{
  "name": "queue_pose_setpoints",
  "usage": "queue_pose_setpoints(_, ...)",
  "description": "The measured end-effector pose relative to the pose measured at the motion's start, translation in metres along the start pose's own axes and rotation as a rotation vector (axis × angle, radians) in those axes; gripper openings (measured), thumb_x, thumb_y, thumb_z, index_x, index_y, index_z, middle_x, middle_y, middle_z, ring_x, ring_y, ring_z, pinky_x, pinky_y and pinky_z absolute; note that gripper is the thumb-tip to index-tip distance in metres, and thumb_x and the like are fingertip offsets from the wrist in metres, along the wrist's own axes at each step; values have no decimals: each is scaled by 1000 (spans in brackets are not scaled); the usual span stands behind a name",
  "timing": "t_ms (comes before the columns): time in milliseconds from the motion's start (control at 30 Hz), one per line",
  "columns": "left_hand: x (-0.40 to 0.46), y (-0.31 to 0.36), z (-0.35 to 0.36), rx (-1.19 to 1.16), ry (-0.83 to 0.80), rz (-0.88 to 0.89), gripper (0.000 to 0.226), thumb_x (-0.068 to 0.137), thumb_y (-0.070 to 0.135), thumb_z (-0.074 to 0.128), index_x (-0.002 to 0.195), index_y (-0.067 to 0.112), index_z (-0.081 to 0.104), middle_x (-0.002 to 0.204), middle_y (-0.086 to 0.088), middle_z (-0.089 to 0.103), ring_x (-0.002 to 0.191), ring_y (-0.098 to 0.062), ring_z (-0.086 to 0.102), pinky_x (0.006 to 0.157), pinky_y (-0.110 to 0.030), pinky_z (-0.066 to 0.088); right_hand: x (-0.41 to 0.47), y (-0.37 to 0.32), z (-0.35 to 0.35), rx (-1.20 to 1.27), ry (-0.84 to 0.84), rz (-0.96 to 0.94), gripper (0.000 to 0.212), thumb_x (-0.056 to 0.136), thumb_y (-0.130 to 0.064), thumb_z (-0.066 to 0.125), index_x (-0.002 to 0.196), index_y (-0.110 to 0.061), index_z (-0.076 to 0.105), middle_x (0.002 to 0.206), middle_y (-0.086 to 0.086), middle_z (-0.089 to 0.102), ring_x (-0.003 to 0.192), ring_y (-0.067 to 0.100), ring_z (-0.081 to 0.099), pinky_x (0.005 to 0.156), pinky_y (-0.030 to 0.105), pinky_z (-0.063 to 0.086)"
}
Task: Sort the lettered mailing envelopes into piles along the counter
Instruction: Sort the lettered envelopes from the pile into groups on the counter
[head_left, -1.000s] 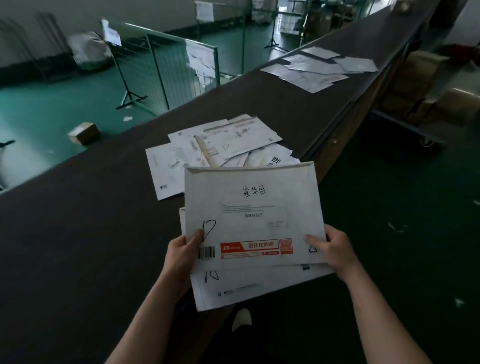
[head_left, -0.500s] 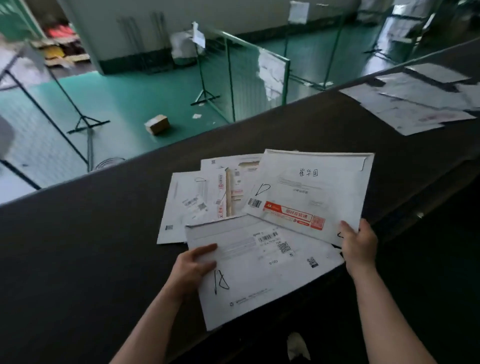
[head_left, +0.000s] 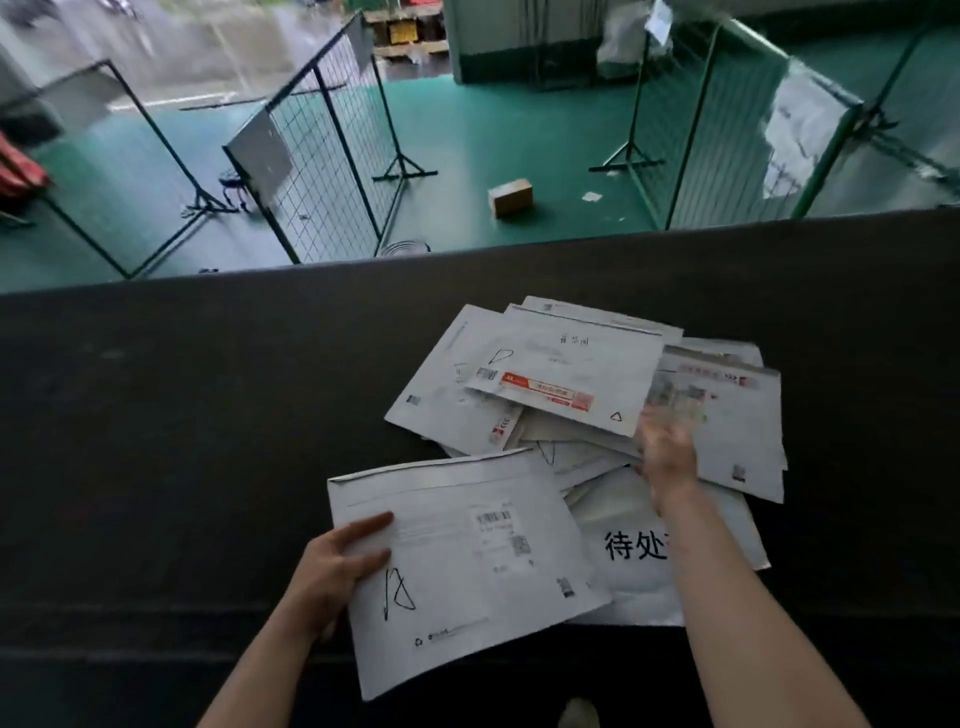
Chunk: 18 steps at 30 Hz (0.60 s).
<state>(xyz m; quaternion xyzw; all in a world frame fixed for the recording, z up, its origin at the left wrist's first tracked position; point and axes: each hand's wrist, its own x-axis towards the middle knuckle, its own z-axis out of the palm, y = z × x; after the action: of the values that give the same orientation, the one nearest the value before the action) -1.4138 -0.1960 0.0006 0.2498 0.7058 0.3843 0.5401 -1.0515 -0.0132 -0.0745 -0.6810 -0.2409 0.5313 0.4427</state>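
Observation:
My left hand (head_left: 337, 566) grips a white envelope (head_left: 467, 561) marked with a handwritten letter, holding it over the near edge of the dark counter (head_left: 182, 415). A loose pile of white envelopes (head_left: 727, 431) lies on the counter ahead and to the right. On top of it rests the envelope with the red stripe (head_left: 566, 369), marked "D". My right hand (head_left: 667, 447), blurred by motion, hovers at that envelope's near right corner with fingers spread and nothing in it. A white sheet with large printed characters (head_left: 634, 551) lies under my right forearm.
Beyond the counter's far edge lies a green floor with wire-mesh fence panels (head_left: 322, 171) on stands and a small cardboard box (head_left: 510, 196). A shoe tip (head_left: 579, 714) shows below the counter.
My right hand has laid the red-striped envelope on the pile and let go. The view has swung left, so the far pile is out of frame. My left hand keeps its envelope.

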Motion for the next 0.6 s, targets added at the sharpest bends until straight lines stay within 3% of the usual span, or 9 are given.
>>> queue_pose_setpoints(100,-11,-8,-7,-66,43,-18,43,84,-13,69,117,15,74,114,-10,72,95,-29,74,86,-43,62,-25,29,13,-47,-72,80,34,100,-36,62,121,-9,60,99,5,62,90,22,61,74,41,53)
queue_pose_setpoints(233,-30,-11,-25,-168,63,-26,42,86,-13,65,120,12,72,116,-11,68,99,-36,71,89,-53,60,-60,59,41,-134,-188,88,23,102,-27,62,113,-8,65,96,9,65,81,21,61,68,38,51)
queue_pose_setpoints(333,-50,-20,-62,-202,64,-2,41,86,-8,66,120,15,74,122,-10,66,102,-35,71,85,-49,62,-100,73,77,-265,-305,47,24,101,-27,64,115,-7,64,98,7,67,84,22,63,73,39,53)
queue_pose_setpoints(433,-78,-33,-117,-273,81,55,41,84,-7,69,117,17,76,125,-11,66,103,-36,72,83,-48,62,-154,91,132,-422,-437,-9,32,99,-38,65,122,-15,63,112,3,67,99,21,66,88,43,57)
queue_pose_setpoints(533,-115,-66,-194,-391,149,109,41,85,-8,67,116,16,76,125,-12,66,99,-36,73,75,-44,63,-225,109,206,-561,-597,-44,45,100,-42,62,136,-15,59,124,-2,62,111,16,58,94,35,48)
queue_pose_setpoints(600,-145,-95,-258,-466,213,155,40,84,-7,67,114,17,77,128,-14,64,100,-38,72,75,-45,63,-278,127,264,-626,-693,-54,50,101,-43,60,141,-15,56,132,-1,59,118,17,55,102,39,46)
